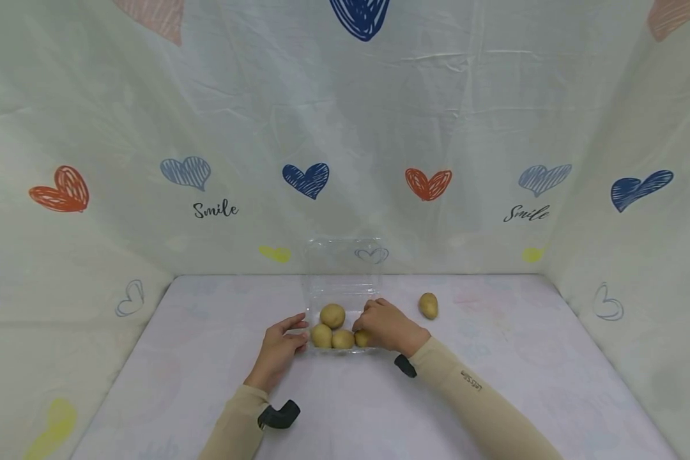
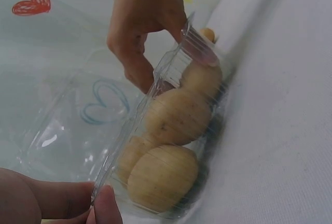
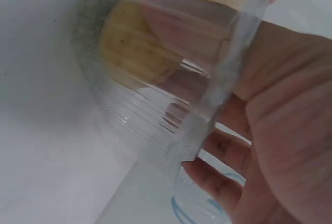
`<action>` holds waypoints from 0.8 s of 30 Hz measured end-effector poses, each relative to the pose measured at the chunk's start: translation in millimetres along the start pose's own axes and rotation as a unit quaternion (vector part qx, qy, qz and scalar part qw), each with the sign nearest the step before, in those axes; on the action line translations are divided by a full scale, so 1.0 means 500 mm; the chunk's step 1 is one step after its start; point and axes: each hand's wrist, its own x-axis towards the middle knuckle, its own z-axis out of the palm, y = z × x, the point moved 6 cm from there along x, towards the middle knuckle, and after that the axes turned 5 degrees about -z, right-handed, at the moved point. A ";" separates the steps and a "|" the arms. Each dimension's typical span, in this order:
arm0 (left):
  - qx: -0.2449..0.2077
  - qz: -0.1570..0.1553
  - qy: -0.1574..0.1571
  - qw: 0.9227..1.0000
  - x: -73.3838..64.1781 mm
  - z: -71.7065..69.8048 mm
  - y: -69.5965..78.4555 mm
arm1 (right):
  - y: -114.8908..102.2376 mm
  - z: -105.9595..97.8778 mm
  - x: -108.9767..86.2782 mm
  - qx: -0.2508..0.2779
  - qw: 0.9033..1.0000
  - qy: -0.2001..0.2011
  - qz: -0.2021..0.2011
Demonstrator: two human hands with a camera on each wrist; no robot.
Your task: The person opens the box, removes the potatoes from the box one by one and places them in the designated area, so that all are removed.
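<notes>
A clear plastic clamshell box point(image 1: 345, 295) stands with its lid raised at the back. Several potatoes point(image 2: 163, 178) lie inside, most of them along the near wall. My left hand point(image 1: 280, 350) is at the box's left side; the left wrist view shows thumb and finger pinching its rim. Inside the right end, my right hand point(image 1: 392, 327) grips a potato point(image 3: 132, 45), its thumb and fingers around it, seen through the clear wall in the right wrist view. That potato sits low in the box, beside the others. The hand partly hides it in the head view.
Another potato point(image 1: 428, 306) lies on the white-covered table point(image 1: 494, 358), right of the box and beyond my right hand. Behind the table hangs a pale curtain point(image 1: 345, 128) printed with hearts, and it continues along both sides.
</notes>
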 end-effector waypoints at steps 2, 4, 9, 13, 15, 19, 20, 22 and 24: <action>0.000 0.000 0.000 1.000 -0.001 0.000 0.001 | 0.001 0.001 0.001 -0.005 1.000 0.002 -0.004; 0.001 0.001 0.001 1.000 -0.001 0.000 0.002 | 0.001 0.002 0.001 -0.016 1.000 0.005 -0.011; 0.000 -0.001 0.002 1.000 -0.001 0.000 0.001 | 0.003 0.008 0.001 -0.054 0.998 0.018 -0.027; -0.003 -0.004 0.002 1.000 0.001 0.001 -0.001 | 0.005 0.009 -0.006 -0.079 0.995 0.045 -0.035; -0.005 -0.003 0.002 1.000 0.000 0.001 -0.002 | 0.006 0.004 -0.010 -0.088 0.993 0.068 -0.039; -0.007 -0.004 0.003 1.000 -0.002 0.001 -0.003 | 0.009 -0.013 -0.023 -0.093 0.988 0.112 -0.043; -0.006 -0.005 0.003 1.000 -0.002 0.002 -0.004 | 0.011 -0.018 -0.027 -0.089 0.988 0.120 -0.042; -0.006 -0.007 0.004 1.000 -0.001 0.002 -0.005 | 0.015 -0.026 -0.035 -0.083 0.987 0.129 -0.038; -0.006 -0.007 0.005 1.000 0.000 0.002 -0.005 | 0.020 -0.033 -0.043 -0.072 0.988 0.131 -0.031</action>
